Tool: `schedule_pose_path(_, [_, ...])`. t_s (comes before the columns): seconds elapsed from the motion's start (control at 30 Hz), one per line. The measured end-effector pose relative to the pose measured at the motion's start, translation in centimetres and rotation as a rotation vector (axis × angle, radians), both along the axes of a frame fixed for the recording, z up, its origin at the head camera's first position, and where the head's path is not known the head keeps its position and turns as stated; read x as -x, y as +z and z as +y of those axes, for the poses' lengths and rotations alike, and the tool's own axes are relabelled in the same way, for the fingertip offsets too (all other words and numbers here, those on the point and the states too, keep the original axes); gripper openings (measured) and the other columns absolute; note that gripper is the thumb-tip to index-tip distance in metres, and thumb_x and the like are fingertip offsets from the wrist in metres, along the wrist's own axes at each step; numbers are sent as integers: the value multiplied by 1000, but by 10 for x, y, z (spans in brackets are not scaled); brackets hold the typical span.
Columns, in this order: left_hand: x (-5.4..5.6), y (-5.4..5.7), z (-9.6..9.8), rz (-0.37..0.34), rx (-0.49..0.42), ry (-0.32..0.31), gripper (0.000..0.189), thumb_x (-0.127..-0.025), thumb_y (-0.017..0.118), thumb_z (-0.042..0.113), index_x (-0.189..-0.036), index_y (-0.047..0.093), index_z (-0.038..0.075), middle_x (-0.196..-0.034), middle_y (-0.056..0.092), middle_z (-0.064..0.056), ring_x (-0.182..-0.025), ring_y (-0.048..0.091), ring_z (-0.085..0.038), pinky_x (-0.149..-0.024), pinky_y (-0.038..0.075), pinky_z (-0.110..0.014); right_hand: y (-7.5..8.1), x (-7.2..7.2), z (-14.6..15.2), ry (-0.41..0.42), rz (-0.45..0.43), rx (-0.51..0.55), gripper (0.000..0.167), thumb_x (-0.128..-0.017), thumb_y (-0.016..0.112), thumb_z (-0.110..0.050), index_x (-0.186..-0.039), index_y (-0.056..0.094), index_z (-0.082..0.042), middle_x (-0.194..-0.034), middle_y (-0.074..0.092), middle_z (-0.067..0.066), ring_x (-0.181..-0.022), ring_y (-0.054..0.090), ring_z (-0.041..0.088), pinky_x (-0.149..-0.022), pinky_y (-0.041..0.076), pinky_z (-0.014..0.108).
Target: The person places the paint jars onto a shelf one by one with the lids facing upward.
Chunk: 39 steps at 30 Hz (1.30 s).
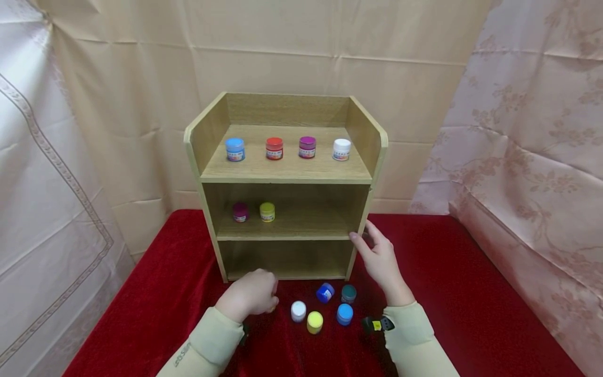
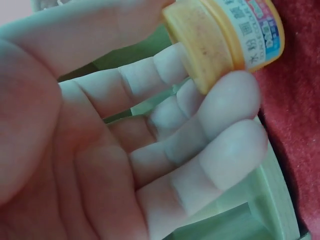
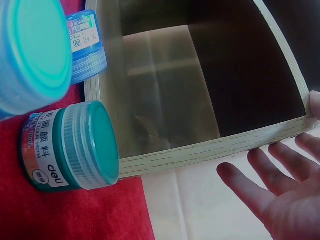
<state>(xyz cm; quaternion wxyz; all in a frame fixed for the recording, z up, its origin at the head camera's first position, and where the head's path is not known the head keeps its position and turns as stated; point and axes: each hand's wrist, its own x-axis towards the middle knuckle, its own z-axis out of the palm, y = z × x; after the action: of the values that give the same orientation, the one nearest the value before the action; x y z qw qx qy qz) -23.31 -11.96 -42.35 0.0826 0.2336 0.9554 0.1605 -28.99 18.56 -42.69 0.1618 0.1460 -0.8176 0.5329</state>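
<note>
My left hand point(image 1: 254, 293) is in front of the shelf's lower left part, over the red cloth. In the left wrist view its thumb and fingers pinch an orange-yellow paint jar point(image 2: 212, 42) by the lid; the head view hides most of that jar. At the wooden shelf point(image 1: 287, 179), my right hand point(image 1: 380, 259) holds the right side panel, thumb at the front edge and fingers along the outer face. Near the right wrist stand a dark green jar point(image 1: 348, 294) and a light blue jar point(image 1: 345, 314). A dark blue jar point(image 1: 325, 292) lies tilted beside them.
A white jar point(image 1: 298, 311) and a yellow jar point(image 1: 314, 322) are on the red cloth point(image 1: 471, 293) between the hands. The top shelf carries blue, red point(image 1: 274, 148), purple and white jars. On the middle shelf are a dark purple jar point(image 1: 240, 212) and a yellow-green jar point(image 1: 267, 212).
</note>
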Motion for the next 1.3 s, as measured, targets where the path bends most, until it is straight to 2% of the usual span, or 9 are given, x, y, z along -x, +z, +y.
schedule_pose_path(0.23, [0,5,-1,22,-13,13,25,-87,74,9,-66,59,13,-65,52,2,-59,47,-12,-55,44,-32,0,-1,1,-6,1,1,55,-102,64,-32,-152,48,-18,-138,60,14,-121,62,34,-89,55,50])
schedule_pose_path(0.47, [1,8,0,58,-27,8,14,-86,75,10,-78,64,9,-77,55,0,-67,51,-15,-61,48,-36,0,-1,1,-9,3,16,54,-103,63,-24,-153,47,-11,-138,60,18,-122,60,37,-91,54,52])
schedule_pose_path(0.77, [1,11,3,82,-33,-11,9,-86,76,12,-87,69,6,-84,60,-3,-74,56,-17,-67,52,-38,-3,-1,3,-17,9,5,55,-102,64,-33,-152,48,-17,-138,60,15,-121,61,36,-89,55,51])
schedule_pose_path(1.03, [0,8,4,87,-25,-17,9,-85,75,11,-89,70,5,-89,62,-6,-73,56,-18,-68,52,-39,-5,-2,2,-8,-12,-1,56,-102,63,-36,-152,47,-16,-139,60,15,-122,61,35,-90,55,50])
schedule_pose_path(1.3, [1,7,4,102,-42,-35,7,-85,74,11,-85,68,8,-83,57,-2,-71,53,-16,-66,50,-36,-2,1,1,7,13,-9,52,-103,63,-31,-150,50,-14,-135,62,16,-117,64,36,-88,56,50])
